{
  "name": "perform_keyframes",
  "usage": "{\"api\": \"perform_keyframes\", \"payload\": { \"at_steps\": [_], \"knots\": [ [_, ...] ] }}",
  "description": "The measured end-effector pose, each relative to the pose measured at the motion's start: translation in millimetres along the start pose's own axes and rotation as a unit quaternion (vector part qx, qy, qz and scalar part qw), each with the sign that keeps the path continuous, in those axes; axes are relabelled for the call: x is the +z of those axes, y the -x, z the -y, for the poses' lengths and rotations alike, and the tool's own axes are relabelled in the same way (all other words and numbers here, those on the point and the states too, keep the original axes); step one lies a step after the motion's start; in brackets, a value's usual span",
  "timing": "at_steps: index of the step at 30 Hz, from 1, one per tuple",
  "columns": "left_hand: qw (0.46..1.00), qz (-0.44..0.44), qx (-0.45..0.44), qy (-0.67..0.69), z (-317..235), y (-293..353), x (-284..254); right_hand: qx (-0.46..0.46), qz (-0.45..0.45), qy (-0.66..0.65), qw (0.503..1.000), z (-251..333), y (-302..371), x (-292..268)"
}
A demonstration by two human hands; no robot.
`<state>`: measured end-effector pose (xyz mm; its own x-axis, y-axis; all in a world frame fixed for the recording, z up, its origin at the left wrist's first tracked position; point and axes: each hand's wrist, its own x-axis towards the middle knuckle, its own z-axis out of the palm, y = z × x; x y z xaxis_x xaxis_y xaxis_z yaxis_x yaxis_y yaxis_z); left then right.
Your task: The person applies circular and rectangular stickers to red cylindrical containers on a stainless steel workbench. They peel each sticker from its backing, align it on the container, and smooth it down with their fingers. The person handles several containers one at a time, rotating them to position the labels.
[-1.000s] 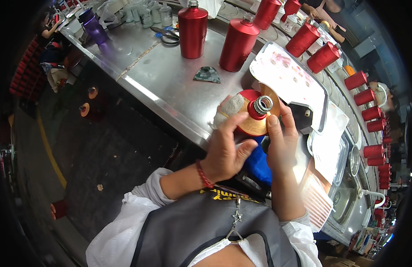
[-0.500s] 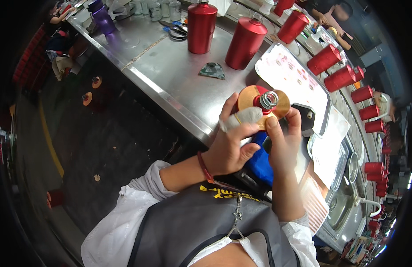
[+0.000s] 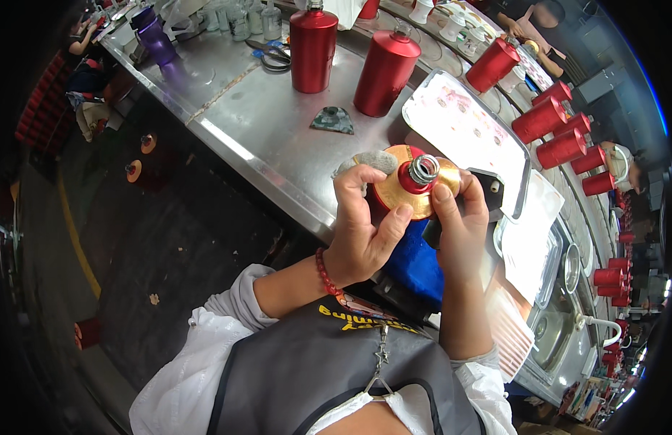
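A red glass bottle (image 3: 402, 201) with a gold-coloured shoulder is held between my two hands, its clear threaded neck tilted up at me. My left hand (image 3: 365, 228) grips its left side, thumb on the near edge of the gold. A grey cloth finger cover on that hand lies along the bottle's far left edge. On the other side, my right hand (image 3: 459, 214) pinches the rim of the shoulder, thumb on top. A strip of red shows at the far side of the gold. The bottle's lower body is mostly hidden.
Two red bottles (image 3: 311, 54) (image 3: 386, 72) stand on the metal bench beyond a dark scraper-like piece (image 3: 332, 120). Black scissors (image 3: 274, 58) lie behind. A white tray (image 3: 466, 116) stands to the right, near a conveyor of red bottles (image 3: 542, 119) and a sink (image 3: 553, 330).
My covered left finger has moved from across the gold shoulder to the bottle's far left edge. The held bottle is slightly farther left in view. Bottles on the conveyor have shifted.
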<state>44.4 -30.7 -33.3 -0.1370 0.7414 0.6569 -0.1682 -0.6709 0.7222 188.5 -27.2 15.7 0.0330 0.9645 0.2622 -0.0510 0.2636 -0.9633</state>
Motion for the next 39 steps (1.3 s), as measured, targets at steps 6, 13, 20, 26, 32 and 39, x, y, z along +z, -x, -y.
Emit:
{"api": "perform_keyframes", "payload": {
  "at_steps": [6, 13, 20, 26, 32, 39],
  "knots": [
    [0.98, 0.083, -0.064, 0.168, 5.9, -23.0, -19.1, -0.03, -0.003, 0.083, 0.996, -3.4, -2.7, -7.8],
    [0.995, 0.042, -0.072, 0.058, 4.2, -12.5, -7.9, -0.051, 0.061, 0.01, 0.997, 0.4, -15.0, -4.8],
    [0.998, 0.026, -0.035, 0.053, 10.1, -13.5, -9.3, -0.025, 0.051, -0.009, 0.998, -9.1, -18.2, -8.8],
    [0.975, 0.08, -0.077, 0.194, 21.9, -33.2, -32.9, -0.014, -0.029, 0.091, 0.995, -8.4, -0.7, 10.1],
    [0.991, 0.064, -0.065, 0.099, -3.2, -32.3, -35.4, 0.038, -0.017, 0.045, 0.998, -3.7, -0.1, 15.9],
    [0.991, 0.026, -0.058, 0.12, 3.0, -26.6, -22.4, -0.005, 0.005, 0.126, 0.992, -4.5, -9.4, 13.2]
  ]
}}
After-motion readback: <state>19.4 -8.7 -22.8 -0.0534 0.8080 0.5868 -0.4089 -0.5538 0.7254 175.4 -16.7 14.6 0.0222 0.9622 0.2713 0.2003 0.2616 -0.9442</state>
